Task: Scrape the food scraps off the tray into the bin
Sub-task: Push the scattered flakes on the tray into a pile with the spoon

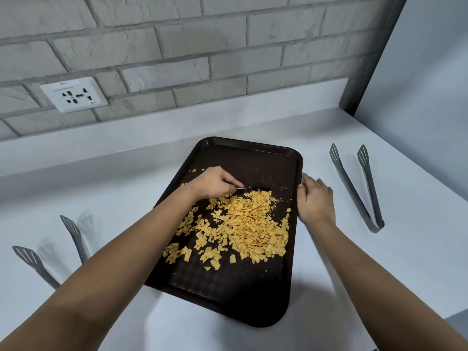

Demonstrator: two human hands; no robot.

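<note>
My left hand (215, 182) grips a thin scraper (253, 190), blade down on the tray (243, 300) at the far edge of the scraps (243, 224); right hand (315, 198) lies w/ fingers fairly straight against the tray's right rim, steadying it; scraps sit mostly between my hands & nearer me. Step in hand, I judge: raking crumbs into one heap. No bin in view; next needs the heap drawn toward an edge, then tray carried or tipped to wherever the bin is.
</note>
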